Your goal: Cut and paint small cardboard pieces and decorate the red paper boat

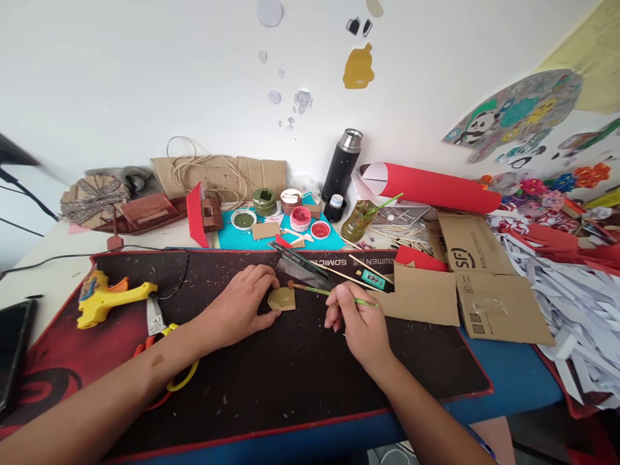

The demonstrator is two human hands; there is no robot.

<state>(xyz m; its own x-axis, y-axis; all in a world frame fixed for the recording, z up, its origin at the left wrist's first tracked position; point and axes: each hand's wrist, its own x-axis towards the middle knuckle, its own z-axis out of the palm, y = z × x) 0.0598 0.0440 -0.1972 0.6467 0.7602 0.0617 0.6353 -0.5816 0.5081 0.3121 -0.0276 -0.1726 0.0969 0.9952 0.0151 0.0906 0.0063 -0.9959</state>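
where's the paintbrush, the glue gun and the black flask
paintbrush (323,291), head view, on the green handle ahead of the right hand's fingers
glue gun (112,297), head view, on the yellow body
black flask (343,166), head view, on its dark side wall

Near the front edge, we find the black mat (300,381) bare between and ahead of both forearms, so hands can pass there. To the left, we meet the yellow glue gun (109,298) and the scissors (162,336) lying on the mat. Beyond the hands, a ruler (303,261) and wooden sticks (361,274) cross the mat's far edge. To the right, flat cardboard pieces (465,290) overlap the mat; behind them paint pots (300,218) and a black flask (343,166) crowd the wall side.
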